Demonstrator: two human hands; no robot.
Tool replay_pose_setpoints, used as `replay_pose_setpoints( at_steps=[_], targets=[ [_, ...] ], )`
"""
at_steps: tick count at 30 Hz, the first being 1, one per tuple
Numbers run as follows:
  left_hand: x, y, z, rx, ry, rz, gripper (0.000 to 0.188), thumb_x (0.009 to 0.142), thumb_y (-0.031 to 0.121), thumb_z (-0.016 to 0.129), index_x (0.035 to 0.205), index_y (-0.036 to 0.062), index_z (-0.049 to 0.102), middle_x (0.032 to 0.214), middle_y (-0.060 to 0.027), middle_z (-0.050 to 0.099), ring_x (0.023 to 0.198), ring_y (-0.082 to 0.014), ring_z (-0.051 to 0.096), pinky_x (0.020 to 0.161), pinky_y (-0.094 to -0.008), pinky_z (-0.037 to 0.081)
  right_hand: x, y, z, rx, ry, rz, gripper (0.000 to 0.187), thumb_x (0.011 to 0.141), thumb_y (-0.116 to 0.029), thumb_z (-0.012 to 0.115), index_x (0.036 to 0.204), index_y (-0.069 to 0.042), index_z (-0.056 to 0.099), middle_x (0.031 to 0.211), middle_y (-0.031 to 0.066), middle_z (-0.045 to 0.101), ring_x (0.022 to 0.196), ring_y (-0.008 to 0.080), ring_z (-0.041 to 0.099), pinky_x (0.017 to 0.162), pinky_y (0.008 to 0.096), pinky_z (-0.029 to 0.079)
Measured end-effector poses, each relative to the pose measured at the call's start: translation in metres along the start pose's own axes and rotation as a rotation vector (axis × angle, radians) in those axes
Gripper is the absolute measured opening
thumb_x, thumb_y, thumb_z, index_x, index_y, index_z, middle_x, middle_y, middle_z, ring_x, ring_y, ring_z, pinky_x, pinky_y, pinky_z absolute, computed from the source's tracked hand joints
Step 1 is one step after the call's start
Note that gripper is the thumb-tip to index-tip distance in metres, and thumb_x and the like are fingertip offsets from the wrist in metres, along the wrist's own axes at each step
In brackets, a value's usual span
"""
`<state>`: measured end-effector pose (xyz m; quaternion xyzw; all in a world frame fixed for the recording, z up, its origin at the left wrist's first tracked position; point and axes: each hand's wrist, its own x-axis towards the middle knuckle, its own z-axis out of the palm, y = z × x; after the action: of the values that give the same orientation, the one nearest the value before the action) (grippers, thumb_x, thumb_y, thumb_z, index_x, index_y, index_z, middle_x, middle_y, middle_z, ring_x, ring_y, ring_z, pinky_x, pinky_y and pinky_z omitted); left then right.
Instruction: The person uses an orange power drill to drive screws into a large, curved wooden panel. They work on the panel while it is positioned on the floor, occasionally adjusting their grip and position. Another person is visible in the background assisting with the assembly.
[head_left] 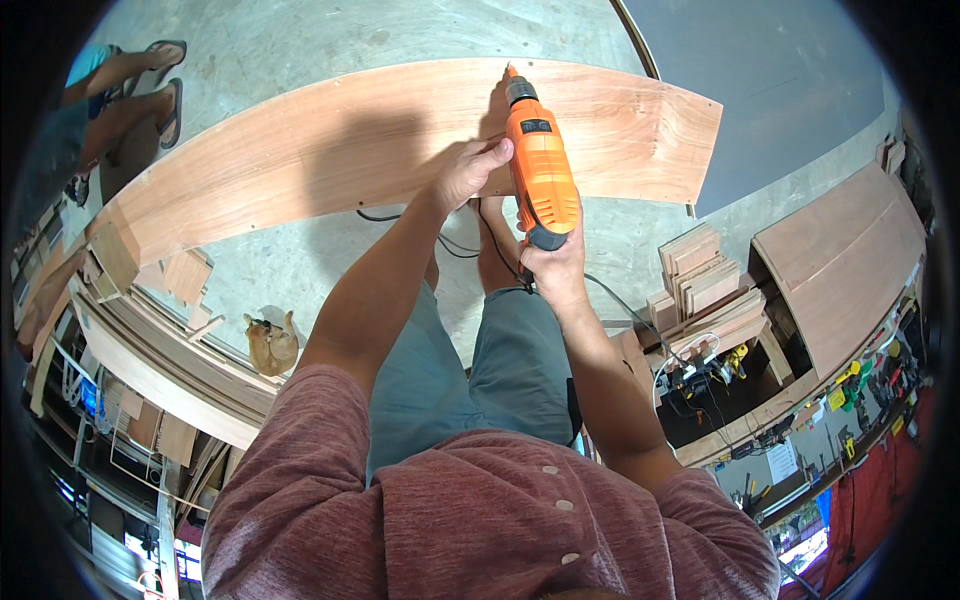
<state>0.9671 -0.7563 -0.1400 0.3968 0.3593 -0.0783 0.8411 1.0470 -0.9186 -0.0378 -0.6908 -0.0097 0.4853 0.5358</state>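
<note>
right grip (555, 262) round an orange drill (545, 170), nose out over a curved wooden panel (270, 160)
it's wrapped about the handle, presumably to aim and bear weight; the left grip (470, 173) sits alongside, thumb by the body, likely steadying, though i can't tell what its hidden fingers hold. the bit (511, 71) points at the panel's far edge.

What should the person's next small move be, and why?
Probably press the orange drill steadily toward the wooden board: its tip appears at the board's far edge, the right hand grips it from behind, and the left hand is beside it.
</note>
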Motion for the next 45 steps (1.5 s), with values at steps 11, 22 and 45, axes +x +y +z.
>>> replay_pose_setpoints(
  at_steps=[11, 22, 45],
  targets=[
    [0.004, -0.008, -0.003, -0.074, -0.062, 0.02, 0.082, 0.098, 0.062, 0.057, 0.151, 0.0, 0.048, 0.152, -0.0174, 0.051, 0.146, -0.0263, 0.038, 0.122, -0.0402, 0.023, -0.001, -0.007, 0.004, 0.029, 0.009, 0.016, 0.094, 0.063, 0.014, 0.057, 0.153, -0.006, 0.035, 0.134, 0.0065, 0.052, 0.128, 0.019, 0.05, 0.112, 0.0332, 0.037],
    [-0.008, 0.029, 0.015, 0.052, 0.134, -0.161, 0.07, 0.102, 0.055, 0.055, 0.136, -0.0057, 0.059, 0.142, -0.0219, 0.059, 0.136, -0.0272, 0.049, 0.115, -0.0386, 0.033, 0.008, -0.023, -0.018, -0.139, -0.013, -0.007, 0.095, 0.062, 0.015, 0.06, 0.151, -0.009, 0.037, 0.111, 0.0058, 0.062, 0.095, 0.0165, 0.063, 0.083, 0.0309, 0.054],
    [0.019, 0.102, 0.103, 0.689, 0.228, 0.98, 0.035, 0.069, 0.043, 0.078, 0.082, 0.0109, 0.075, 0.092, -0.0045, 0.068, 0.094, -0.0267, 0.065, 0.099, -0.044, 0.048, 0.038, -0.097, -0.057, -0.496, -0.05, 0.011, 0.047, 0.071, 0.008, 0.062, 0.116, -0.003, 0.053, 0.09, 0.0035, 0.061, 0.071, 0.01, 0.058, 0.058, 0.0263, 0.046]
  ],
)
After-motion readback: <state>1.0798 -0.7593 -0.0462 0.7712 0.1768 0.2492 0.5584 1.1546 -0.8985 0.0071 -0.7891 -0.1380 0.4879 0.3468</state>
